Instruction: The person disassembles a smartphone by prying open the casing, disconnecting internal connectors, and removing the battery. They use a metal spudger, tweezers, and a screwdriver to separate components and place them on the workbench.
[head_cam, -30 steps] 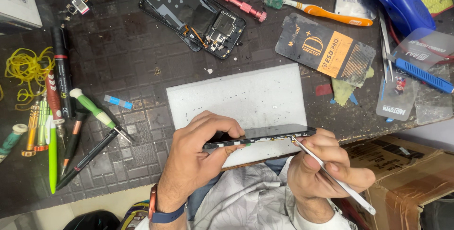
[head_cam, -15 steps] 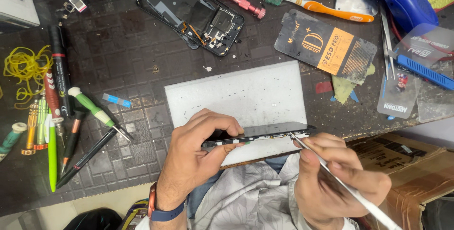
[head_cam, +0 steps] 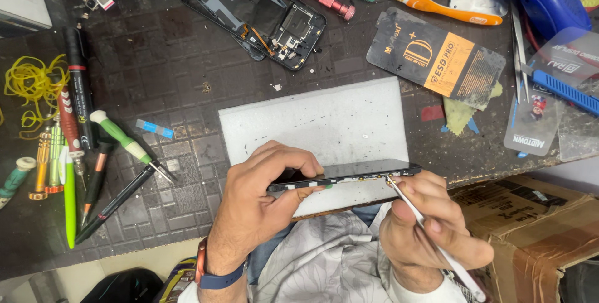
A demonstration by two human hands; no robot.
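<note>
- The left hand (head_cam: pixel 262 200) pinches a thin dark phone panel (head_cam: pixel 346 175) edge-on, thumb beneath and fingers curled over the top, holding it just above the near edge of the white work pad (head_cam: pixel 312 119).
- The right hand (head_cam: pixel 424 228) is closed in a pen grip around a slim white prying tool (head_cam: pixel 430 240); the tool's tip meets the panel's lower edge near its right end.
- Whether the tip has entered a seam or only rests against the edge cannot be judged; the contact point is small and partly hidden by the fingers.
- An opened phone chassis (head_cam: pixel 256 13) with exposed boards lies well apart at the top of the dark bench mat (head_cam: pixel 156 78). A green-handled screwdriver (head_cam: pixel 125 144) and a row of pens and drivers lie to the left; an orange toothbrush (head_cam: pixel 430 5) and a black-and-orange packet (head_cam: pixel 437 57) lie to the right.
- Risk: the panel is held unsupported in the air by one end. Too much leverage from the tool could flex or crack it.
- Risk: the tip is angled towards the left fingertips; a slip along the edge could strike them or gouge the panel.
- Risk: the work is done past the table edge, over the lap. A loosened grip would likely drop the panel off the bench.
</note>
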